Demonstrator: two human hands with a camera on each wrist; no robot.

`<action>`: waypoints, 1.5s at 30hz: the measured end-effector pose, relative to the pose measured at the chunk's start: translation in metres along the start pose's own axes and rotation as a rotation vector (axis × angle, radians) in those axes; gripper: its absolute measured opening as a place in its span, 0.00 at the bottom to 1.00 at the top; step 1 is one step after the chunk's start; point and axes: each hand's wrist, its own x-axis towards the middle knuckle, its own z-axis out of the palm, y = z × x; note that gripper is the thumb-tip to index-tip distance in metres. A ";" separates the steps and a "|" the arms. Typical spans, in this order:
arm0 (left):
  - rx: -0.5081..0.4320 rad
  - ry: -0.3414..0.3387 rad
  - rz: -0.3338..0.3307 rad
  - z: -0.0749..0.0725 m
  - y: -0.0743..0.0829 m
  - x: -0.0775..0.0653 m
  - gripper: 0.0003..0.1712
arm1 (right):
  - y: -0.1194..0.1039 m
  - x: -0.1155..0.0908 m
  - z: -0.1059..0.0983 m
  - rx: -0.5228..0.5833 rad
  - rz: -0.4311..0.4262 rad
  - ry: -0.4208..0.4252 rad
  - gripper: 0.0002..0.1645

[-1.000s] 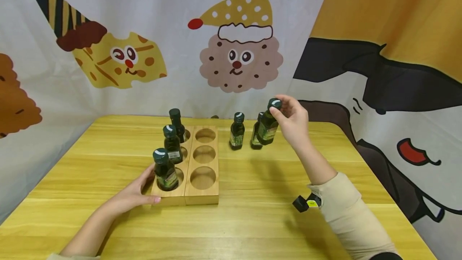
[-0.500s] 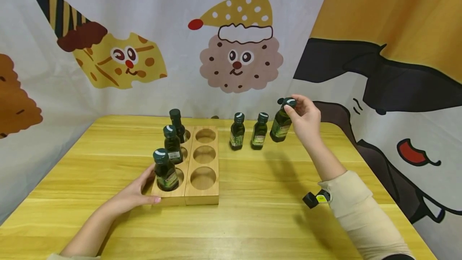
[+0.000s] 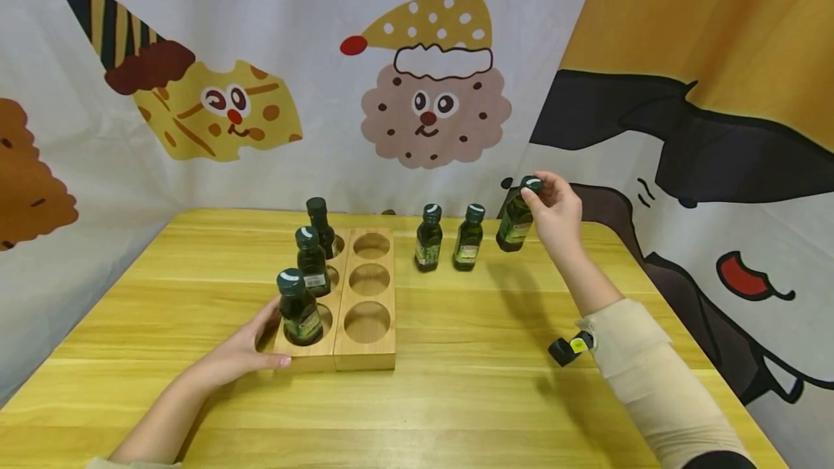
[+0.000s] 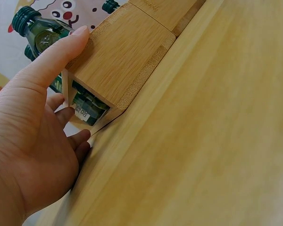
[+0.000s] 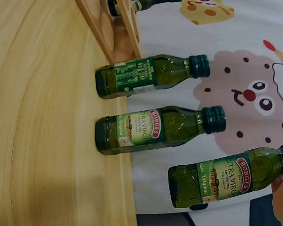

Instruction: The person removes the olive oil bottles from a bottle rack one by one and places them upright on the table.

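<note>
My right hand (image 3: 559,214) pinches the cap of a small green olive oil bottle (image 3: 516,221), slightly tilted. Its base hangs above the table in the right wrist view. Two more olive oil bottles stand upright to its left, one nearer the rack (image 3: 428,246) and one in the middle (image 5: 153,130). My left hand (image 3: 236,350) holds the near left corner of a wooden bottle rack (image 3: 365,360). Its thumb lies along the near side, fingers at the open left end (image 4: 87,106). Three bottles fill the rack's left row: front (image 3: 302,315), middle (image 3: 313,266), back (image 3: 319,226).
Empty round holes (image 3: 367,321) line the rack's right row. The wooden table (image 3: 456,396) reaches back to a cartoon-print curtain (image 3: 293,6). A small black device (image 3: 565,349) sticks out from the right sleeve (image 3: 658,382).
My right hand has carried its bottle rightward, away from the middle bottle it overlapped, then slightly farther right. The left hand and the rack stay put.
</note>
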 end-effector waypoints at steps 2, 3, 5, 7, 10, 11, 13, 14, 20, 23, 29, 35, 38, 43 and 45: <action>-0.003 -0.001 0.000 0.000 0.001 0.000 0.63 | 0.001 0.000 0.001 -0.008 0.022 -0.008 0.22; -0.004 -0.002 0.001 0.001 0.001 0.000 0.63 | 0.003 0.000 0.001 -0.010 0.030 -0.011 0.22; -0.004 -0.002 0.001 0.001 0.002 -0.001 0.63 | 0.007 0.000 0.002 -0.020 0.044 -0.014 0.23; -0.001 0.001 0.001 0.002 0.002 -0.001 0.63 | 0.011 -0.001 0.004 -0.027 0.054 -0.014 0.23; -0.004 0.001 -0.004 0.002 0.002 -0.001 0.64 | 0.019 -0.002 0.005 -0.038 0.061 -0.009 0.23; -0.002 0.002 -0.005 0.002 0.001 -0.001 0.64 | 0.021 -0.003 0.006 -0.043 0.066 -0.007 0.23; -0.001 0.003 -0.008 0.002 0.001 0.000 0.64 | 0.024 -0.004 0.007 -0.051 0.073 -0.004 0.22; -0.002 0.004 -0.010 0.002 0.001 0.000 0.64 | 0.026 -0.005 0.007 -0.056 0.078 -0.003 0.22; -0.012 0.000 -0.006 0.003 -0.001 0.000 0.64 | 0.038 -0.008 0.011 -0.080 0.107 -0.004 0.22; -0.013 -0.001 -0.003 0.003 -0.001 -0.001 0.64 | 0.042 -0.010 0.012 -0.070 0.118 -0.001 0.22; -0.011 0.003 -0.009 0.003 -0.001 -0.001 0.64 | 0.049 -0.015 0.015 -0.042 0.141 -0.006 0.22; -0.013 0.003 -0.005 0.003 -0.001 0.000 0.64 | 0.057 -0.018 0.018 -0.042 0.146 -0.007 0.22; -0.011 0.003 -0.005 0.002 -0.001 0.000 0.64 | 0.059 -0.020 0.019 -0.041 0.143 -0.006 0.22; -0.007 0.002 -0.001 0.001 -0.002 0.001 0.64 | 0.062 -0.021 0.020 -0.035 0.135 -0.003 0.21; -0.005 0.003 0.001 0.001 -0.003 0.001 0.64 | 0.062 -0.021 0.020 -0.023 0.132 -0.007 0.22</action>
